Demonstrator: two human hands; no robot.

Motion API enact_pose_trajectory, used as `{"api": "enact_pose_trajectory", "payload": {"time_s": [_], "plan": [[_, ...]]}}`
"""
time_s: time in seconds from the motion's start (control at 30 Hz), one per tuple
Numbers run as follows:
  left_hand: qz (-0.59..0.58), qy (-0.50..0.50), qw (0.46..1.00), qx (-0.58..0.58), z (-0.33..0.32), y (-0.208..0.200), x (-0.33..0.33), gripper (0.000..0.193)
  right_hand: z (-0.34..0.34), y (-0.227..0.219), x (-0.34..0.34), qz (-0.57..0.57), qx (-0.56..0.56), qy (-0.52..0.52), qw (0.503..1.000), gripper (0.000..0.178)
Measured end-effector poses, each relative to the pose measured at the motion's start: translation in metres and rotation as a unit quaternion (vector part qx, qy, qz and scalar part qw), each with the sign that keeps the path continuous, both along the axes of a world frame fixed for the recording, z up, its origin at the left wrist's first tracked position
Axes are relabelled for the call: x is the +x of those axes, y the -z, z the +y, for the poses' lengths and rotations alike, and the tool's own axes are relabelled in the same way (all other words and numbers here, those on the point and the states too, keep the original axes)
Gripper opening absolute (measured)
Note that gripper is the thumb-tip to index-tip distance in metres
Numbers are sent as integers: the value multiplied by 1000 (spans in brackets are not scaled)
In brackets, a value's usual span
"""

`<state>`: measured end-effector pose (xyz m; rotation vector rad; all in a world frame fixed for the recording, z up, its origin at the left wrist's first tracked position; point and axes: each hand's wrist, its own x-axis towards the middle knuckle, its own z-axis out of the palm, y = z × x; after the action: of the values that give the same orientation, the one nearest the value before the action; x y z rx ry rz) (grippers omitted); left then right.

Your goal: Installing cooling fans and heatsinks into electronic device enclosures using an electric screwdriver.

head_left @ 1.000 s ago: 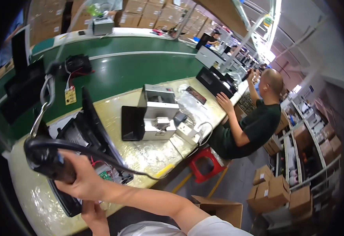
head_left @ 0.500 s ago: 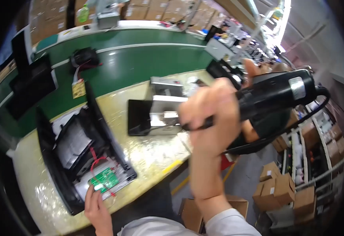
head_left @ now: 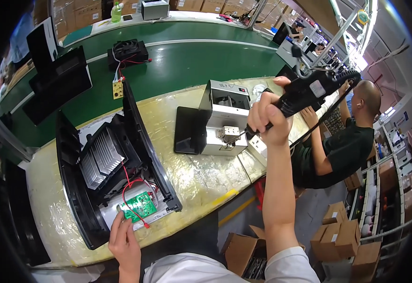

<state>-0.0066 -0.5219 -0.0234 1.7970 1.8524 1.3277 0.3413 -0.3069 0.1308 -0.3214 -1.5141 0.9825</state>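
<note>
Board (head_left: 141, 208) lies in the still-open housing (head_left: 71, 179), fastening unclear, red plug (head_left: 146, 225) unconnected; left hand (head_left: 125, 245) touches the board's edge, pinch unclear. Rightward, silver box (head_left: 224, 114) with bit (head_left: 238, 137) at its front; right hand (head_left: 273, 120) grips driver (head_left: 307, 93).

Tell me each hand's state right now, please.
Left hand: at the green circuit board; grip cannot be told.
Right hand: closed around a black power tool.

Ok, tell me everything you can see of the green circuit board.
The green circuit board is flat, roughly rectangular and dotted with small pale spots. It lies at the near end of the open black housing, over a pale panel. A red wire crosses it to a small red connector. The left hand is at its near left edge; whether it grips is unclear.
</note>
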Motion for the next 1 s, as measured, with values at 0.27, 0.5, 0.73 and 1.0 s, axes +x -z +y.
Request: {"api": "enact_pose_trajectory", "payload": {"time_s": [0.27, 0.5, 0.73, 1.0], "plan": [[16, -27, 999, -10, 3, -1, 2, 19, 3, -10, -20, 39, -93, 96, 990, 37], [38, 22, 997, 58, 6, 8, 17, 19, -122, -72, -47, 125, 78, 30, 989, 22], [36, -4, 997, 65, 9, -8, 34, 28, -156, -40, -134, 32, -13, -92, 995, 50], [7, -45, 998, 53, 22, -18, 61, 36, -144, -10, -157, -34, -10, -14, 999, 56]]}}
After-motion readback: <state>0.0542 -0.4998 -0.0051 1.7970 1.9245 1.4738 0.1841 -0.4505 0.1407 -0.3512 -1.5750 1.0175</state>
